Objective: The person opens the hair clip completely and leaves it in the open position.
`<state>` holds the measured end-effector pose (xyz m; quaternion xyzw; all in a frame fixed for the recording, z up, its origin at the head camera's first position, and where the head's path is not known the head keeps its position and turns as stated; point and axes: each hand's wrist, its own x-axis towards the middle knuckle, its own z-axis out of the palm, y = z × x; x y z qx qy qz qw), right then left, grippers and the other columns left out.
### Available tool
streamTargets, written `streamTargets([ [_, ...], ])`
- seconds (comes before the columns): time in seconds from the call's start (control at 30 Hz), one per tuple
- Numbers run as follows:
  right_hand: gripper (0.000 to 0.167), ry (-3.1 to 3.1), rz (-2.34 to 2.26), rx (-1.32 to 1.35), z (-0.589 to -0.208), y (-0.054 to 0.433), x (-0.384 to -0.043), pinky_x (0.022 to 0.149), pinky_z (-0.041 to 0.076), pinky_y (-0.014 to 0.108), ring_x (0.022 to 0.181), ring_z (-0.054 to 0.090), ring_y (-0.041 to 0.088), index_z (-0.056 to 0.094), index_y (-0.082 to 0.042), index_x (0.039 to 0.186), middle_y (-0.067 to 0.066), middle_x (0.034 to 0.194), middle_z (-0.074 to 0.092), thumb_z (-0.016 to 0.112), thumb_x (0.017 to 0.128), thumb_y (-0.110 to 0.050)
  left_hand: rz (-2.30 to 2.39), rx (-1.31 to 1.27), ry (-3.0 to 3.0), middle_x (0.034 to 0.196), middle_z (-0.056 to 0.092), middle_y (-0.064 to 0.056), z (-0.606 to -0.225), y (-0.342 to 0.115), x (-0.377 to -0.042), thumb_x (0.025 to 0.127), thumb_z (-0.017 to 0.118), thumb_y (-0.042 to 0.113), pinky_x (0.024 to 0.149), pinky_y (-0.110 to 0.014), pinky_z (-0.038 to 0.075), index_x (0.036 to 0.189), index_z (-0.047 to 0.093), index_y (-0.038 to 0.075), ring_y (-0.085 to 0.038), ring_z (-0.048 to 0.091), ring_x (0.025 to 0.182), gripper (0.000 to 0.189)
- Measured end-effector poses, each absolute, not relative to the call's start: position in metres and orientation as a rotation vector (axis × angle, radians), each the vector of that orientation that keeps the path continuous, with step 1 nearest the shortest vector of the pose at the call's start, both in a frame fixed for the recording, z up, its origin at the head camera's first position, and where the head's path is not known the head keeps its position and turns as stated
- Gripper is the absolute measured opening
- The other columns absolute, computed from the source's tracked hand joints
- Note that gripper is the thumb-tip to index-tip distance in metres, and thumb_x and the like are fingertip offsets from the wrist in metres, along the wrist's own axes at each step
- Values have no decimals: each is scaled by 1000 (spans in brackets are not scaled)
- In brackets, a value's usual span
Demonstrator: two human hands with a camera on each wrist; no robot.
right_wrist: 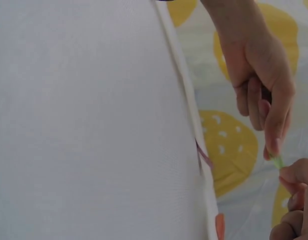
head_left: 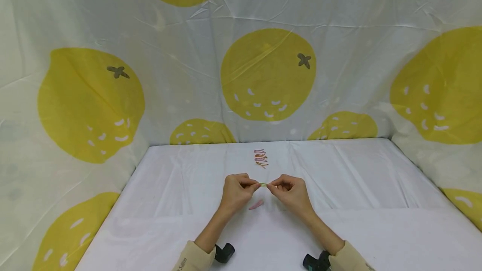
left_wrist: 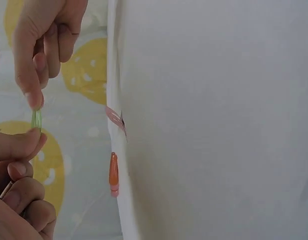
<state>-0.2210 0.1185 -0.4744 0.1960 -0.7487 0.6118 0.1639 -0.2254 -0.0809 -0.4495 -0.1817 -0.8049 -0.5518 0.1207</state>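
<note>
Between my two hands a small green elastic band is held just above the white table. My left hand pinches one end of it between thumb and forefinger, and my right hand pinches the other end. In the left wrist view the green band shows as thin side-by-side strands bridging both sets of fingertips. A pink band lies on the cloth below and between the hands. Farther back, several pink and orange bands form a short column.
White cloth covers the table. A lemon-print curtain stands behind it and along both sides. Black wrist devices sit near both cuffs.
</note>
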Motion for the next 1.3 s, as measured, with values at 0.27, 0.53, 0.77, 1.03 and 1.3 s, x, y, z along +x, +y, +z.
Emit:
streamTargets([
  [0.27, 4, -2185, 1671, 583, -449, 115, -211, 52, 30, 18, 58, 37, 5, 78, 3, 87, 15, 64, 62, 80, 84, 5, -1577, -623, -2339, 66, 66, -10, -451, -87, -232, 84, 85, 6, 54, -15, 41, 84, 82, -3, 0, 50, 59, 9],
  [0.53, 10, -2223, 1691, 567, -440, 115, -206, 50, 24, 17, 52, 28, 8, 78, 2, 95, 15, 71, 59, 80, 85, 3, -1593, -629, -2347, 66, 65, -11, -450, -91, -235, 83, 85, 7, 54, -15, 38, 85, 83, -1, 0, 48, 58, 8],
  [0.77, 8, -2236, 1711, 531, -444, 116, -209, 49, 24, 16, 52, 28, 2, 78, 0, 93, 17, 72, 63, 80, 86, 2, -1631, -572, -2353, 70, 70, -14, -449, -90, -234, 83, 85, 7, 56, -15, 38, 85, 83, -1, -1, 49, 59, 8],
  [1.03, 12, -2252, 1699, 613, -471, 124, -226, 49, 27, 19, 54, 33, 4, 81, -12, 99, 7, 72, 59, 83, 87, -11, -1645, -465, -2463, 81, 76, -21, -446, -90, -232, 90, 80, 12, 57, -17, 42, 84, 81, 1, -3, 55, 62, 13],
  [1.3, 14, -2233, 1622, 671, -471, 122, -225, 51, 29, 20, 59, 36, 5, 83, -10, 97, 5, 71, 58, 85, 83, -8, -1698, -396, -2546, 84, 76, -21, -447, -93, -232, 92, 78, 19, 61, -21, 45, 84, 81, 1, -6, 59, 68, 21],
])
